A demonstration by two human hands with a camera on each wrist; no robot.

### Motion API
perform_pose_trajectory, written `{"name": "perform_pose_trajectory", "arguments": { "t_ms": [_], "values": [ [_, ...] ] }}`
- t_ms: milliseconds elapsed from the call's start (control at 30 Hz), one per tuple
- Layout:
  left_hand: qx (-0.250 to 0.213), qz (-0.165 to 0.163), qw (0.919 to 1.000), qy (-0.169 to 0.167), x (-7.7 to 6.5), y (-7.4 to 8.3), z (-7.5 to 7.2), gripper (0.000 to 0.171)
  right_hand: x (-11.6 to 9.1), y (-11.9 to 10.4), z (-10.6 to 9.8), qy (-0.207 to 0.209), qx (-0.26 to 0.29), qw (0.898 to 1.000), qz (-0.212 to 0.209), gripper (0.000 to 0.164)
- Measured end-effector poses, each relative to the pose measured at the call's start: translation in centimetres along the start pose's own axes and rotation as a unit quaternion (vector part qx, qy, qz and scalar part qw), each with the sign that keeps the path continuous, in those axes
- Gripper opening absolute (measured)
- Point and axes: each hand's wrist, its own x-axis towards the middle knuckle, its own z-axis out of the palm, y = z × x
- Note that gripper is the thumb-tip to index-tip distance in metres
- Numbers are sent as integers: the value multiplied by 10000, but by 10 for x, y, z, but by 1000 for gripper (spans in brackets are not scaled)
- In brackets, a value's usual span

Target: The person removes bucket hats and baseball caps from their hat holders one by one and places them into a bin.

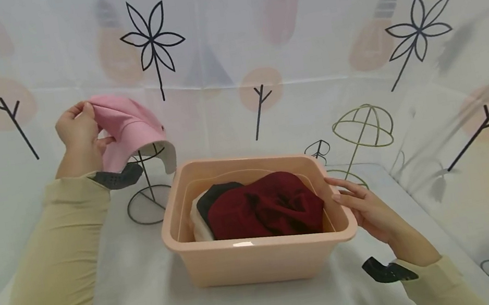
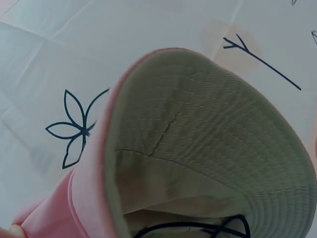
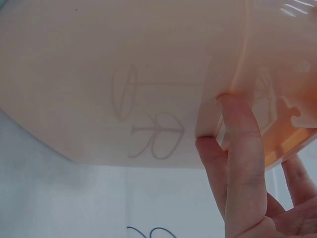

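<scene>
My left hand (image 1: pixel 78 129) pinches the crown of a pink bucket hat (image 1: pixel 125 116), seen at the left of the head view. The hat sits tilted over the top of a black wire hat stand (image 1: pixel 147 175). In the left wrist view the hat's beige stitched underside (image 2: pixel 208 119) faces the camera, with black wire (image 2: pixel 193 227) inside its opening. My right hand (image 1: pixel 369 210) grips the right rim of a peach plastic tub (image 1: pixel 260 261), fingertips at the edge. Inside the tub lie a dark red cloth item (image 1: pixel 262 205), a dark grey one (image 1: pixel 217 193) and a cream one (image 1: pixel 199 222).
A bare olive-green wire hat stand (image 1: pixel 364 126) stands behind the tub at the right. White patterned cloth (image 1: pixel 221 124) hangs at the back and sides. The tub rests on a white-covered table (image 1: pixel 151 293).
</scene>
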Motion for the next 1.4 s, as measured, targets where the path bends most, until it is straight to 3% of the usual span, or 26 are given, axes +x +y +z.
{"name": "perform_pose_trajectory", "arguments": {
  "t_ms": [200,467,700,867,1167,1400],
  "values": [
    [-735,-137,9972,4,-2,4,5,4,0,0,0,-32,27,10000,11,45],
    [-1881,9,9821,46,0,1,27,6,0,0,-1,-75,125,9999,-30,42],
    [-1952,139,9806,39,-1,-1,51,7,0,0,0,-123,132,9998,-31,43],
    [-2052,150,9785,-159,-10,-1,70,6,0,-1,-1,-75,61,9999,-30,44],
    [-2111,-212,9740,-795,-40,-5,89,4,-1,-1,-1,-38,33,10000,-19,45],
    [-1779,-371,9720,-1491,-73,-8,95,7,0,0,-1,-2,-41,10000,41,46]
  ]
}}
